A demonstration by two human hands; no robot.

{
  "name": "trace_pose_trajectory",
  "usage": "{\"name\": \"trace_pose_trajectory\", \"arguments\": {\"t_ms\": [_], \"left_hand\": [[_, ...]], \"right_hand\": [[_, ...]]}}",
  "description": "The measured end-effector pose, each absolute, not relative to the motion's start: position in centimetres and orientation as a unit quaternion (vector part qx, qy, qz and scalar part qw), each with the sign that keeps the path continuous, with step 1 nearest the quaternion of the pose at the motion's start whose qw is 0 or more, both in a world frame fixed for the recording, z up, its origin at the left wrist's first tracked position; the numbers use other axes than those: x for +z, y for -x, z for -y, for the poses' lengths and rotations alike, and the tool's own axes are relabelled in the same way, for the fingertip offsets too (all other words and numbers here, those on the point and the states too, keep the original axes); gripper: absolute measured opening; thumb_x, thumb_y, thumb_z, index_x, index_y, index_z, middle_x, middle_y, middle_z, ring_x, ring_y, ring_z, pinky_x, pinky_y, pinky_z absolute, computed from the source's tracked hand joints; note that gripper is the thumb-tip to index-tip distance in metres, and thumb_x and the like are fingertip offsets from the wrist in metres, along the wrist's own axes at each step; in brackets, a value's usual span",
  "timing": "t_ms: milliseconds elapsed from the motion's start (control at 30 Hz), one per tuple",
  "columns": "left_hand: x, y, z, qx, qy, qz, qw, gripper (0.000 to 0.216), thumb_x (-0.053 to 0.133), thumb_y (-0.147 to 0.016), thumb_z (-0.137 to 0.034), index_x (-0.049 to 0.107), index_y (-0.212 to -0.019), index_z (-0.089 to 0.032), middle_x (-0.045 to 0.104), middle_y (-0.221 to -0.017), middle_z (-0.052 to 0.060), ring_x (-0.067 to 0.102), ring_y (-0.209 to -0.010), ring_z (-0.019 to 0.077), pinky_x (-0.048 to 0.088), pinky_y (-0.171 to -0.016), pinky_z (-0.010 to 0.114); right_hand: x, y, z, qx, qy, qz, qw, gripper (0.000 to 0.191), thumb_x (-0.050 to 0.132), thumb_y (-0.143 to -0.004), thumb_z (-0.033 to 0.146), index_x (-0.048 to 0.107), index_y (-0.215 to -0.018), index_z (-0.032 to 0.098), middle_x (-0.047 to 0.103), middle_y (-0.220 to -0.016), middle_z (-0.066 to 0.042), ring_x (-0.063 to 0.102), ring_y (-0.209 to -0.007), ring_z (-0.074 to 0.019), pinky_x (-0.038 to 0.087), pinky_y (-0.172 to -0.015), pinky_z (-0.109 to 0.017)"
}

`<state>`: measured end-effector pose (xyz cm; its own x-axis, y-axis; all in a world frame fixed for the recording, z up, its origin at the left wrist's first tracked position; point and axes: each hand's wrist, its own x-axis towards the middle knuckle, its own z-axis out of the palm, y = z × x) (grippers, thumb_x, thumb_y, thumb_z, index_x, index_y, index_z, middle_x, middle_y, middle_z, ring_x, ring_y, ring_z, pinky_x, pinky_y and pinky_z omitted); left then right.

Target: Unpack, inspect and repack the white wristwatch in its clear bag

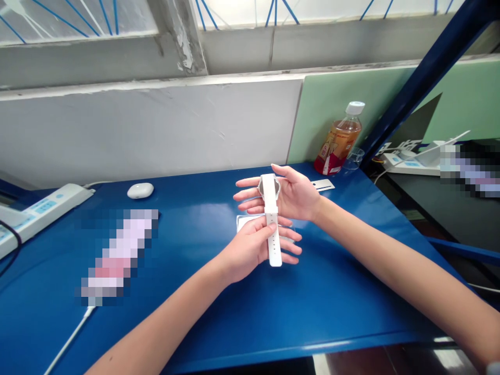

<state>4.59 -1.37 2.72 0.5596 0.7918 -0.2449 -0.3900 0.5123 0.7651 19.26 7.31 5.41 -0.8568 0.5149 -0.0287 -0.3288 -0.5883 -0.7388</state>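
A white wristwatch [269, 195] hangs over both hands, its round case at the far end and its punched strap pointing toward me. My left hand [253, 245] pinches the strap under its thumb, the other fingers stretched out beneath it. Palm up, my right hand [295, 192] lies behind the watch case with its fingers extended and apart. Whether it bears any of the watch's weight I cannot tell. Below the hands, a flat white box or tray [242, 221] is mostly hidden. A white slotted card [323, 185] lies just behind my right wrist.
On the blue desk [187, 312] are a white earbud case [140, 190], a blurred-out phone [121, 255] on a white cable, and a power strip [47, 213] at left. A drink bottle [339, 143] stands at the back right beside a blue post [422, 78].
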Motion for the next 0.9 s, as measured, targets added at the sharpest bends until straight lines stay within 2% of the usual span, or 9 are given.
{"name": "trace_pose_trajectory", "arguments": {"t_ms": [100,200,333,433,500,567,700,800,900], "left_hand": [[2.8,-4.5,1.3,0.358,-0.323,-0.300,0.823,0.017,0.058,-0.094,-0.020,0.063,-0.105,-0.009,0.071,-0.094,0.014,0.070,-0.069,0.0184,0.058,-0.065,0.033],[3.0,-4.5,1.3,0.360,-0.313,-0.304,0.825,0.014,0.060,-0.091,-0.020,0.064,-0.101,-0.010,0.068,-0.079,0.006,0.057,-0.049,0.0082,0.049,-0.052,0.023],[3.1,-4.6,1.5,0.358,-0.349,-0.333,0.800,0.016,0.065,-0.090,-0.029,0.065,-0.088,-0.013,0.046,-0.045,-0.008,0.033,-0.034,0.0035,0.037,-0.042,0.018],[3.1,-4.7,1.6,0.354,-0.381,-0.342,0.783,0.022,0.066,-0.090,-0.034,0.066,-0.081,-0.015,0.034,-0.035,-0.011,0.029,-0.032,0.0044,0.041,-0.045,0.019],[3.2,-4.7,1.6,0.355,-0.385,-0.330,0.785,0.024,0.064,-0.091,-0.037,0.068,-0.085,-0.013,0.038,-0.037,-0.010,0.035,-0.034,0.0059,0.046,-0.051,0.022],[3.3,-4.6,1.5,0.354,-0.385,-0.311,0.794,0.032,0.059,-0.093,-0.042,0.071,-0.094,-0.011,0.050,-0.045,-0.005,0.046,-0.040,0.0090,0.048,-0.055,0.026],[3.5,-4.5,1.4,0.336,-0.381,-0.273,0.817,0.047,0.052,-0.096,-0.050,0.071,-0.107,-0.009,0.065,-0.065,0.004,0.058,-0.051,0.0133,0.049,-0.060,0.029],[3.4,-4.5,1.5,0.324,-0.370,-0.268,0.828,0.048,0.053,-0.096,-0.053,0.069,-0.109,-0.009,0.071,-0.076,0.009,0.064,-0.058,0.0151,0.050,-0.064,0.029],[3.1,-4.7,1.6,0.322,-0.352,-0.282,0.832,0.049,0.054,-0.095,-0.054,0.068,-0.106,-0.009,0.073,-0.086,0.013,0.068,-0.067,0.0181,0.051,-0.069,0.030]], "right_hand": [[5.3,-19.1,-7.3,0.883,0.121,0.382,0.242,0.062,0.014,-0.101,0.041,0.062,-0.121,0.007,0.072,-0.114,-0.015,0.070,-0.100,-0.0247,0.048,-0.099,-0.043],[5.0,-19.0,-7.3,0.876,0.134,0.384,0.258,0.055,0.023,-0.103,0.041,0.066,-0.116,0.008,0.074,-0.103,-0.012,0.071,-0.097,-0.0223,0.050,-0.095,-0.038],[4.4,-18.8,-7.5,0.847,0.158,0.409,0.302,0.040,0.048,-0.099,0.045,0.071,-0.101,0.013,0.075,-0.082,-0.005,0.072,-0.093,-0.0196,0.054,-0.084,-0.030],[3.9,-18.7,-7.6,0.821,0.185,0.424,0.334,0.036,0.064,-0.089,0.051,0.071,-0.083,0.016,0.073,-0.068,-0.002,0.074,-0.083,-0.0187,0.056,-0.076,-0.027],[3.7,-18.6,-7.7,0.811,0.188,0.427,0.353,0.037,0.069,-0.084,0.053,0.070,-0.079,0.017,0.073,-0.067,-0.002,0.075,-0.080,-0.0185,0.057,-0.075,-0.027],[3.6,-18.5,-7.6,0.809,0.182,0.426,0.362,0.037,0.071,-0.083,0.054,0.071,-0.082,0.017,0.075,-0.072,-0.003,0.075,-0.081,-0.0187,0.058,-0.075,-0.027],[3.9,-18.5,-7.1,0.832,0.145,0.429,0.319,0.040,0.066,-0.086,0.055,0.073,-0.097,0.017,0.078,-0.095,-0.007,0.073,-0.094,-0.0216,0.057,-0.086,-0.034],[4.3,-18.6,-6.6,0.848,0.098,0.442,0.276,0.038,0.069,-0.088,0.042,0.068,-0.117,0.017,0.074,-0.115,-0.009,0.069,-0.109,-0.0235,0.050,-0.100,-0.039],[4.5,-18.6,-6.6,0.845,0.081,0.452,0.273,0.037,0.068,-0.088,0.026,0.065,-0.123,0.016,0.071,-0.122,-0.010,0.067,-0.114,-0.0231,0.047,-0.105,-0.037]]}}
